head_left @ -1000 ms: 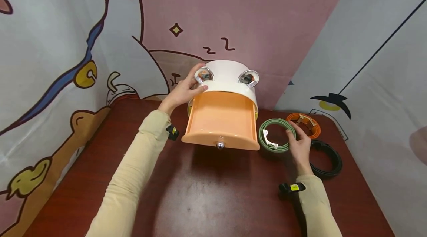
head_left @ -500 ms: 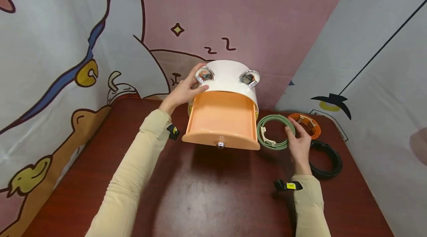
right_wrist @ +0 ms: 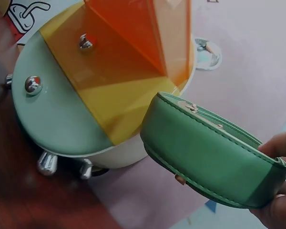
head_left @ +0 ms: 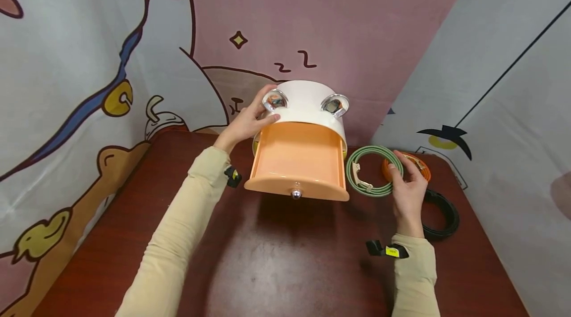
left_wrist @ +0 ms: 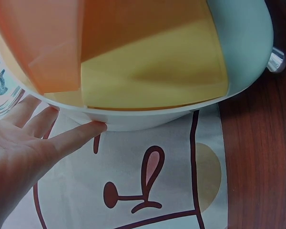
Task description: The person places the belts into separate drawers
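Against the left side of the white box, the left hand rests with fairly straight fingers, its thumb and fingertips on either side of a shiny eye. The box has rounded sides, and its front shows a yellow panel and a pale green panel. From that front the pale orange drawer stands pulled out, a round metal knob on its curved face. Right of the box is the green belt, coiled into a ring, stitched along its edges, with a pale buckle inside. The right hand pinches the ring's right side, and the belt appears raised off the table.

Left of the box the tabletop stretches to its edge; more of it spreads on the person's side of the drawer. A printed cloth hangs close behind the box. The drawer's right edge and the belt's left rim sit just beside each other. Farther right of the box, the orange belt shows partly behind the green ring, and the black belt lies nearer the person, toward the table's right edge.
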A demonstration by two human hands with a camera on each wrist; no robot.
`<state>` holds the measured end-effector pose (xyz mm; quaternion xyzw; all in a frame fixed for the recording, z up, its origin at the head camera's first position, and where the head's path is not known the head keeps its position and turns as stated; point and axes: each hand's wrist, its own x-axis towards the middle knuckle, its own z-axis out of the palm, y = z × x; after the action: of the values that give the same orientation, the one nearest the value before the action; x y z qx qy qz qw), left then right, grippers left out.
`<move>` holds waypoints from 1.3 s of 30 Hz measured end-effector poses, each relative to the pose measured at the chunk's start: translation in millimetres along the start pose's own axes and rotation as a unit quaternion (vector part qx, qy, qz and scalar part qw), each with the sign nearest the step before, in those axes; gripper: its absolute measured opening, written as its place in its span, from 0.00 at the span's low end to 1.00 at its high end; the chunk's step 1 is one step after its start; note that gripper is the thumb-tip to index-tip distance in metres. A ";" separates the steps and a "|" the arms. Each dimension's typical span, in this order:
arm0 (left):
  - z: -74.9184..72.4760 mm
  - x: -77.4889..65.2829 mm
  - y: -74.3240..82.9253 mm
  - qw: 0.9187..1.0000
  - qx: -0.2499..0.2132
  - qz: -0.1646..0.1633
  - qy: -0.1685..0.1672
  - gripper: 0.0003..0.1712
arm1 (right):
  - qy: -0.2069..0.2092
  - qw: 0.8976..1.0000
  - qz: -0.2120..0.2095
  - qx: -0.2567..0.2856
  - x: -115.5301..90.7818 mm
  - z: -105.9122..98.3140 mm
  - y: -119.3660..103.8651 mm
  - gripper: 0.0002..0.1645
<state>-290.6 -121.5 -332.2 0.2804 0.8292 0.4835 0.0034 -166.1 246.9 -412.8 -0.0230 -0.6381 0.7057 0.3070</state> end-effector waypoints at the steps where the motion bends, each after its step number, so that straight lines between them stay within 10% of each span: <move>1: 0.1 0.2 0.2 1.000 0.003 0.000 0.000 0.41 | -0.002 1.000 -0.007 0.002 -0.3 -0.2 -2.7 0.20; 16: 1.7 1.2 -1.1 1.000 0.004 0.006 0.002 0.43 | -0.007 0.991 -0.046 0.124 3.4 8.3 -47.6 0.19; 39: 1.9 0.9 -0.4 1.000 0.001 0.006 0.005 0.44 | -0.090 0.991 -0.016 0.098 2.6 46.6 -61.7 0.20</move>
<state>-291.0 -119.7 -333.3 0.2825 0.8281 0.4842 -0.0041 -163.1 206.6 -346.8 0.0809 -0.5909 0.7592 0.2608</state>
